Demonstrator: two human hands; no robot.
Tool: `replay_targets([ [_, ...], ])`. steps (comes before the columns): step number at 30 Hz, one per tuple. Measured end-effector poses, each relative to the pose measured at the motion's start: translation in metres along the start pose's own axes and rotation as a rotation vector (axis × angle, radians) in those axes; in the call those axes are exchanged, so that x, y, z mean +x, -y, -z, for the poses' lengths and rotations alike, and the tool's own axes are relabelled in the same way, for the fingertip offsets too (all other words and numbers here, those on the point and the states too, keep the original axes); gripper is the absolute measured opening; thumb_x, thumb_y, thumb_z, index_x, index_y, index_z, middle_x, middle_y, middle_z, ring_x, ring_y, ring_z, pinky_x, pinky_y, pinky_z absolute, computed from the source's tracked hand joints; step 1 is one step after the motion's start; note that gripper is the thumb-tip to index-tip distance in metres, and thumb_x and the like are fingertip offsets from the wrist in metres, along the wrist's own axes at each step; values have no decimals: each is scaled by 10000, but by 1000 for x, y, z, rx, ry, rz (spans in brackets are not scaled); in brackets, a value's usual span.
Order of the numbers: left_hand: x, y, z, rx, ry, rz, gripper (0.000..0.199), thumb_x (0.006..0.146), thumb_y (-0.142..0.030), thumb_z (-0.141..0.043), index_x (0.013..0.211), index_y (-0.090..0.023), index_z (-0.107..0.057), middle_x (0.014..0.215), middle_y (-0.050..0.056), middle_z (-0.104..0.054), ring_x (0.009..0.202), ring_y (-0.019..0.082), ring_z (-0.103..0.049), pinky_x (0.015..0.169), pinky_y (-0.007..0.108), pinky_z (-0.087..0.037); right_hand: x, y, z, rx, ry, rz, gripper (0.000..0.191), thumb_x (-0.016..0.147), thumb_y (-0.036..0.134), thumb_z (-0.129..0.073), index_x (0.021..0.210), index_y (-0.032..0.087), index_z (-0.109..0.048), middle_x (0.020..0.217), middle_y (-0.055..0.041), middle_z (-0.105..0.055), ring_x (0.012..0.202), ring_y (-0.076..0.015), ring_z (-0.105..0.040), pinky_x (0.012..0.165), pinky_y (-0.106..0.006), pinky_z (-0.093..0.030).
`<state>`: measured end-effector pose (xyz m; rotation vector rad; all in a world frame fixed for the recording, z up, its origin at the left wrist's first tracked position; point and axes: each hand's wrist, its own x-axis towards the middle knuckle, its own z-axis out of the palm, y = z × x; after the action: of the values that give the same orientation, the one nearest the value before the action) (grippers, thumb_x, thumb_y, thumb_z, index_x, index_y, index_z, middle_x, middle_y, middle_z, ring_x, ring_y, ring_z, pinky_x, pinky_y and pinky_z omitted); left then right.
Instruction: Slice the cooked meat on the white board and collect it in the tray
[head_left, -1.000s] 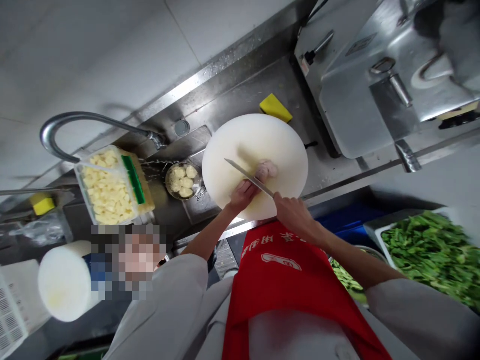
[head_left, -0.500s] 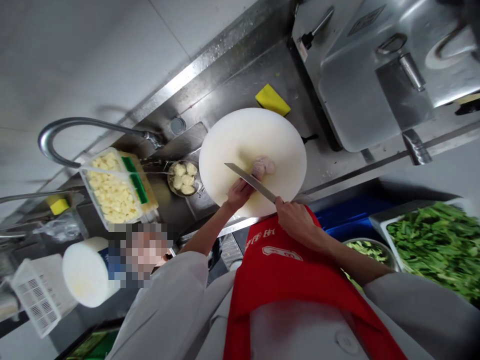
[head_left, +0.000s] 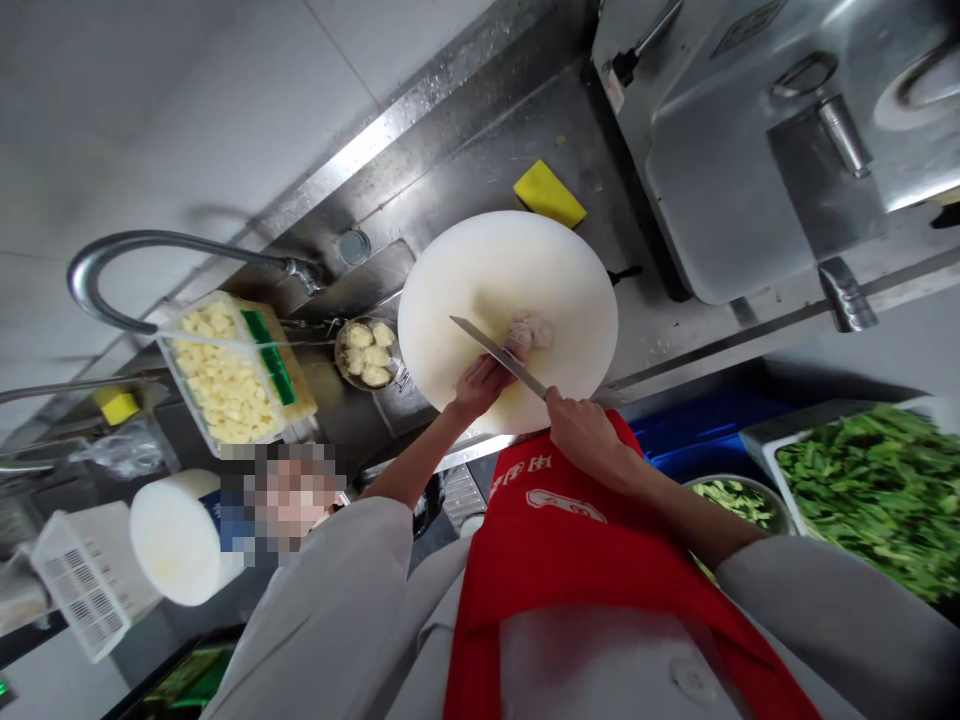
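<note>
Barely moved: knife [head_left: 507, 359], meat [head_left: 529, 333] | left hand [head_left: 478, 388]: fingers clamped on meat, just beside blade [head_left: 480, 338] | right hand [head_left: 586, 434]: fingers round knife

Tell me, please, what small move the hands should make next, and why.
I would probably draw the left hand back slightly before slicing, because its fingertips look very close to the blade of the knife, which the right hand holds slanting beside the pink meat on the round white cutting board.
</note>
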<state>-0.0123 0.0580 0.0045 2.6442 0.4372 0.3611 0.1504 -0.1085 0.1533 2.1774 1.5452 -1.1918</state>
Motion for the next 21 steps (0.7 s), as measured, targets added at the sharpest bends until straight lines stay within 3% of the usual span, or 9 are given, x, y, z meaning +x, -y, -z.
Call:
replay_targets([
  [6,-1,2,-2,-31,-47,-75,212,968,-322,-534,996,-194,-702,967,95,-694,1005,210,-649,855,345,-579,-7,-9,-13,9,87,-33,281,930,73,-344,1151,85,-516,879,-163,-718,838,-258,-729,700,-303,-501],
  [13,-2,6,-5,-63,-32,-30,249,992,-317,-483,1064,-188,-684,1006,98,-691,985,201,-657,893,372,-577,59,20,15,57,-60,21,327,927,61,-297,1170,91,-513,968,-203,-707,947,-252,-697,740,-308,-478],
  [15,-2,5,-4,-29,-34,-29,261,993,-328,-478,1046,-189,-692,997,93,-694,968,201,-658,878,366,-582,52,18,19,45,-64,22,310,930,69,-307,1163,100,-509,940,-188,-709,923,-250,-703,728,-302,-478],
  [21,0,2,0,-16,-14,-39,284,979,-379,-505,964,-184,-711,932,104,-690,975,221,-658,849,351,-575,-3,4,7,-5,38,8,278,944,68,-295,1120,100,-508,853,-160,-714,843,-267,-728,676,-304,-500],
])
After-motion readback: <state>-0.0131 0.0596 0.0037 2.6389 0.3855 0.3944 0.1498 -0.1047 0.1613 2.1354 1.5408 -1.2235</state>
